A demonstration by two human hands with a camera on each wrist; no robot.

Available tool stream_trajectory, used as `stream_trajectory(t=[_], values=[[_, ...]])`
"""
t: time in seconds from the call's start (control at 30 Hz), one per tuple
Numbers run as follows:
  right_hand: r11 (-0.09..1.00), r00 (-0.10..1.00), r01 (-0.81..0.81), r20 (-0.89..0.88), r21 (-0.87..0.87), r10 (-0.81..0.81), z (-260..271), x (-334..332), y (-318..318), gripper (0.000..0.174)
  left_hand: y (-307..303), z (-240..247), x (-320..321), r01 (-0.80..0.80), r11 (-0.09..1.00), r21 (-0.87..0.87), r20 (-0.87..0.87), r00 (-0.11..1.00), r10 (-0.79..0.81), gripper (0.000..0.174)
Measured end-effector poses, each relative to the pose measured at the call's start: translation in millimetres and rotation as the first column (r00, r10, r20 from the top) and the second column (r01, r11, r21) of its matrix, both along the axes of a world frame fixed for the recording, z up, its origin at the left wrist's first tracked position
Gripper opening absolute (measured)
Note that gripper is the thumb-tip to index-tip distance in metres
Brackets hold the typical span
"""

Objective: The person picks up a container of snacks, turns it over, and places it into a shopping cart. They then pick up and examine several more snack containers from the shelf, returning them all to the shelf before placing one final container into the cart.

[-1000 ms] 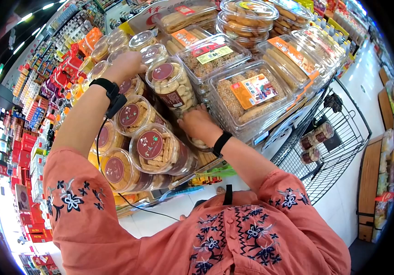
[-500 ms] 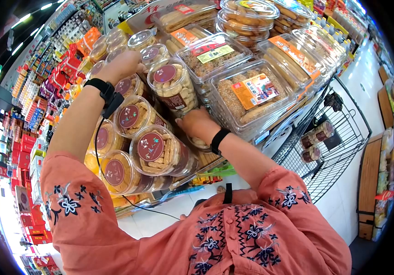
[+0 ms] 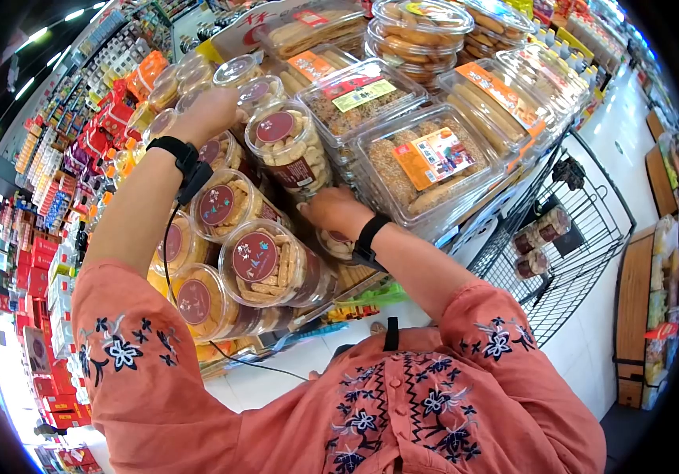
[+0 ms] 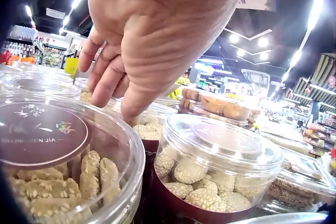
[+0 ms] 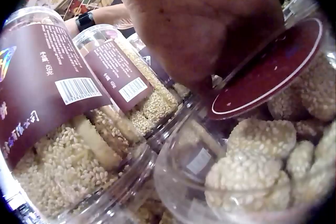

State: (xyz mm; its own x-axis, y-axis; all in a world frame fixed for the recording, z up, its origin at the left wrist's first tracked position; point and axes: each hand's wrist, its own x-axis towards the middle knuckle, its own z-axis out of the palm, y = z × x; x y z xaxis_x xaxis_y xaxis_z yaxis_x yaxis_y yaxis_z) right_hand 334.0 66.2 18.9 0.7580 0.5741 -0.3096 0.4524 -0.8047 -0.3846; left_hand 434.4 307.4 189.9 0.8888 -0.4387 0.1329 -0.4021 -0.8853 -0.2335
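Rows of clear round jars of cookies with maroon labels fill the stand. In the head view my left hand [image 3: 206, 113] reaches over them, beside the far side of a tall jar of pale cookies [image 3: 288, 154]. Its fingers point loosely down among the lids in the left wrist view, the thumb close to a jar behind the sesame cookie jar [image 4: 218, 166]. My right hand [image 3: 336, 212] is at the tall jar's base, over a lower jar [image 3: 335, 246]. In the right wrist view that hand [image 5: 194, 24] covers part of a maroon round label [image 5: 268, 71]; its fingertips are hidden.
Clear boxes of pastries [image 3: 426, 162] are stacked to the right of the jars. Beyond the stand's right edge, a wire shopping cart [image 3: 584, 261] holds several jars [image 3: 541, 233]. Nearer me stand more jars [image 3: 264, 261]. A black cable [image 3: 252, 365] hangs from my left wrist.
The view has shifted slightly. The tall jar has moved a little against its neighbours, with both hands staying beside it.
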Motion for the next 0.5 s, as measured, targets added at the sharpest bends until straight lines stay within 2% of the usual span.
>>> stream_trajectory(t=[0.1,0.2,0.3,0.4,0.5], values=[[1.000,1.000,0.018,-0.001,0.020,-0.018,3.2,-3.3,-2.2,0.059,6.3,-4.2,3.0,-0.011,0.998,0.058,-0.007,1.000,0.011,0.031],[0.999,0.999,0.035,-0.026,-0.007,-0.035,3.1,-0.9,1.5,0.060,3.4,-0.6,-0.8,-0.101,0.988,0.113,-0.104,0.988,0.113,0.033],[0.999,0.999,0.036,-0.032,0.023,-0.036,2.1,-1.3,0.3,0.060,-8.4,6.4,-10.8,-0.161,0.982,0.097,-0.121,0.978,0.172,0.037],[1.000,0.998,0.023,-0.054,-0.002,-0.023,7.1,0.9,2.9,0.060,-4.1,0.1,-9.1,-0.120,0.993,0.018,-0.062,0.991,0.121,0.038],[0.999,0.996,0.034,-0.087,-0.015,-0.035,9.5,3.7,4.7,0.061,-3.4,-5.5,-1.4,-0.125,0.991,0.051,-0.008,0.992,0.126,0.036]])
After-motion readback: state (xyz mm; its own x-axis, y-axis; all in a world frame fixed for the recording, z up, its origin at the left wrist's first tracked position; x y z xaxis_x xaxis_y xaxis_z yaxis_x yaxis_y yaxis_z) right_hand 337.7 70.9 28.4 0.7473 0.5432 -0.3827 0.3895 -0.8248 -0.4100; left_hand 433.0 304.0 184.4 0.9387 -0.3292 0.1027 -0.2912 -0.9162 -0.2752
